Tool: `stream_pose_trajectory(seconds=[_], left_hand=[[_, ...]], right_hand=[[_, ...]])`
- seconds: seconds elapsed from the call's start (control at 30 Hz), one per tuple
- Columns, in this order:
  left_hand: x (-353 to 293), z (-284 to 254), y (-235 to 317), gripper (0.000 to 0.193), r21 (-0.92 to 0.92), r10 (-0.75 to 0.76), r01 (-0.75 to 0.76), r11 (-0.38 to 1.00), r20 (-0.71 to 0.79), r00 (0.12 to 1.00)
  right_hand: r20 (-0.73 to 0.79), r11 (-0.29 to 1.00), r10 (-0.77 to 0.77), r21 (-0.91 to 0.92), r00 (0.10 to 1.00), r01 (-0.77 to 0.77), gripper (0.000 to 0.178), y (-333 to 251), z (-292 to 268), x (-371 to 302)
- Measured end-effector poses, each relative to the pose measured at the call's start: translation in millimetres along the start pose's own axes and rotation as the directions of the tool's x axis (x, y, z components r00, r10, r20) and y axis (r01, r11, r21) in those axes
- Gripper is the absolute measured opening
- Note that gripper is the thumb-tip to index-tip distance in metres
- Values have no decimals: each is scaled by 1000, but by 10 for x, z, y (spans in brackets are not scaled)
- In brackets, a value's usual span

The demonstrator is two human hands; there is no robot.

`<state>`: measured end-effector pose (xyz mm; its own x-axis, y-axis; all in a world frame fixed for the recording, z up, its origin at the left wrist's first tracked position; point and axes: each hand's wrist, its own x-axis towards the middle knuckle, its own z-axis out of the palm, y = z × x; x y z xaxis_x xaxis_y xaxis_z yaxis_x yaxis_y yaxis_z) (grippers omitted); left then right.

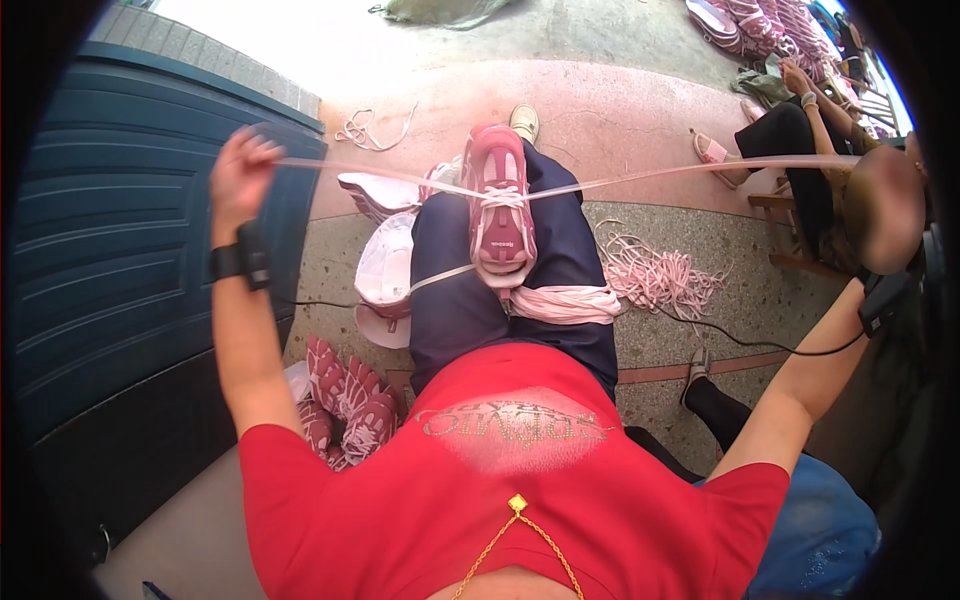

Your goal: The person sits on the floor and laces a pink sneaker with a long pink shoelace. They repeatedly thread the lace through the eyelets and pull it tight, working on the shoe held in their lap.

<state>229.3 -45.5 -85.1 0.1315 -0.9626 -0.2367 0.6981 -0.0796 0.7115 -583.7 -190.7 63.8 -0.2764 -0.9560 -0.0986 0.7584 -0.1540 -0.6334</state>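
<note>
A pink and white sneaker (502,240) rests on my thighs with its toe pointing away from me. Pale shoelace (380,173) runs out from its lacing to both sides, pulled straight. Up at the left, my left hand (243,170) is closed on one end. My right hand (887,210) is stretched far out to the right with the other end running to it; its fingers are smeared. A bundle of pink laces (565,304) lies across my lap, just below the sneaker's near end. A pale strip (442,278) crosses my left thigh.
Left of my legs are a pale-lined shoe (385,265) and several pink sneakers (350,405). Loose laces (668,278) heap on the floor at right. A dark blue panelled door (130,220) stands close at left. Another person's sandalled foot (715,155) is at right, near more shoes (765,28).
</note>
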Motion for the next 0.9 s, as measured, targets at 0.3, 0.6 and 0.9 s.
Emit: stream_pose_trajectory(seconds=[0.3, 0.6, 0.9], left_hand=[[-266, -1117, -453, 15, 106, -184, 238, 966, -366, 912], [-252, 249, -2475, 29, 471, -552, 543, 695, -134, 823], [-380, 528, -2772, 33, 998, -77, -14, 68, 19, 997]], right_hand=[[106, 154, 515, -988, 850, 29, 18, 3304, -535, -1486], [614, -89, 410, -709, 674, 700, 14, 4605, -748, -2173], [777, -297, 370, -420, 509, 857, 17, 4848, -643, -2201]])
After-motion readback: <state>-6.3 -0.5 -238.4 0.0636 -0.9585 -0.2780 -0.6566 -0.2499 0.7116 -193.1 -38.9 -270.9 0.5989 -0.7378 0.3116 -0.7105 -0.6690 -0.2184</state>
